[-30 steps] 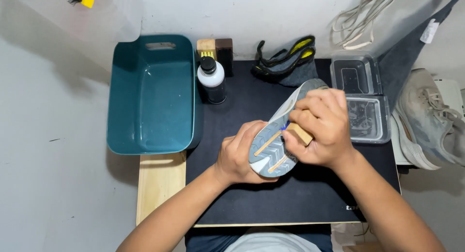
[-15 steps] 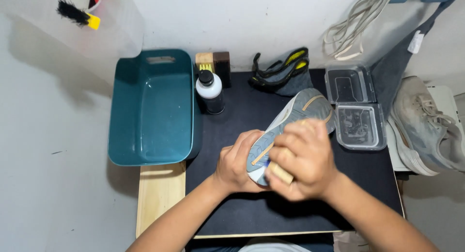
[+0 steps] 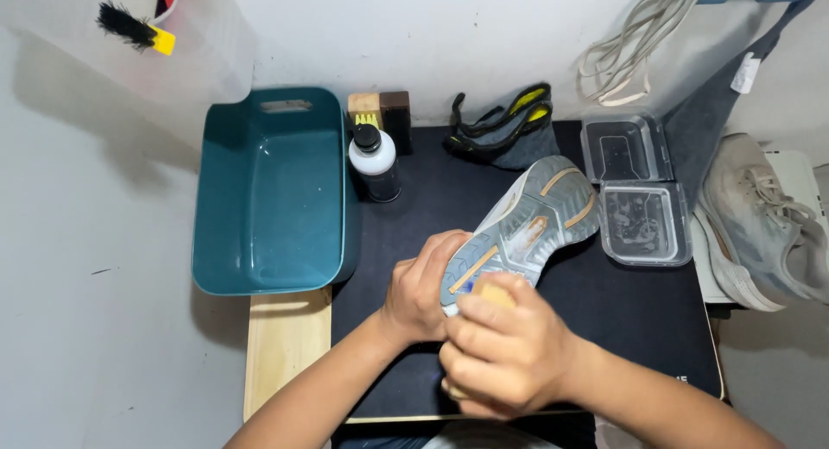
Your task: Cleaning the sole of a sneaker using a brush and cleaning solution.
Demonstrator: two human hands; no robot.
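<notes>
A grey sneaker (image 3: 528, 220) lies sole-up over the black mat (image 3: 639, 319), its sole marked with tan lines. My left hand (image 3: 423, 285) grips the shoe's near end from the left side. My right hand (image 3: 505, 350) is closed around a tan wooden-handled brush (image 3: 494, 292) whose end shows just above my fingers, pressed at the near end of the sole. The bristles are hidden under my hand.
A teal plastic basin (image 3: 272, 190) stands at the left. A white bottle with a black cap (image 3: 374, 162), two small blocks, a dark cloth with yellow trim (image 3: 505, 125) and two clear plastic trays (image 3: 643, 220) ring the mat. A second sneaker (image 3: 760, 224) lies at the right.
My right hand with the brush has slid down the sole toward me, from the middle to the near end. The left hand has kept its hold on the shoe.
</notes>
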